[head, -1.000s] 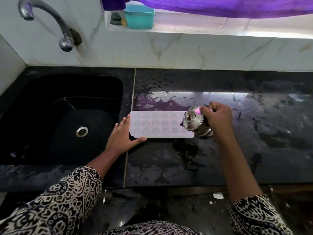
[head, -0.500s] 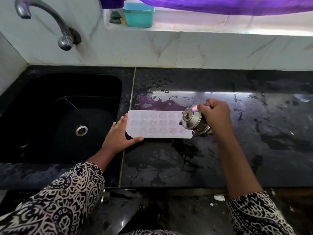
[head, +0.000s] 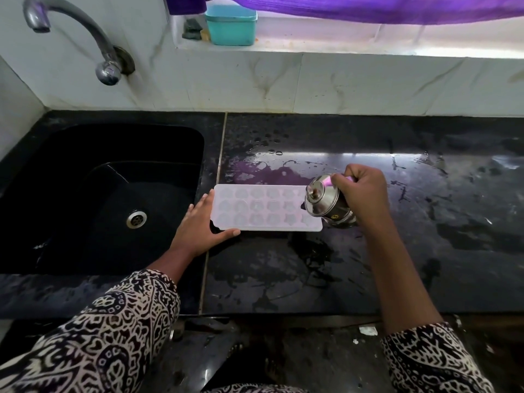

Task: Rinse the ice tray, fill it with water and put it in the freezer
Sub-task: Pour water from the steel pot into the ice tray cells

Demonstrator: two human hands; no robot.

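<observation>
**Filling the tray from a steel jug, counter beside sink**

Near edge: patterned sleeves [head: 113, 336] both sides, forearms reaching out over the wet black counter [head: 283, 279].

Left hand [head: 202, 225]: open, fingers spread flat, thumb along the near edge of the ice tray [head: 261, 208], palm braced at its left end. Not gripping; likely pinning the light tray so it won't skate on the wet stone.

Right hand [head: 361, 194]: closed around a lidded steel jug [head: 326, 202], tipped left over the tray's right end, presumably so it pours into the cells. No stream visible; fill level cannot tell.

Tray lies flat, just right of the sink [head: 85, 194].

Far: tap [head: 85, 38] on the wall, teal box [head: 231, 25] on the sill.
</observation>
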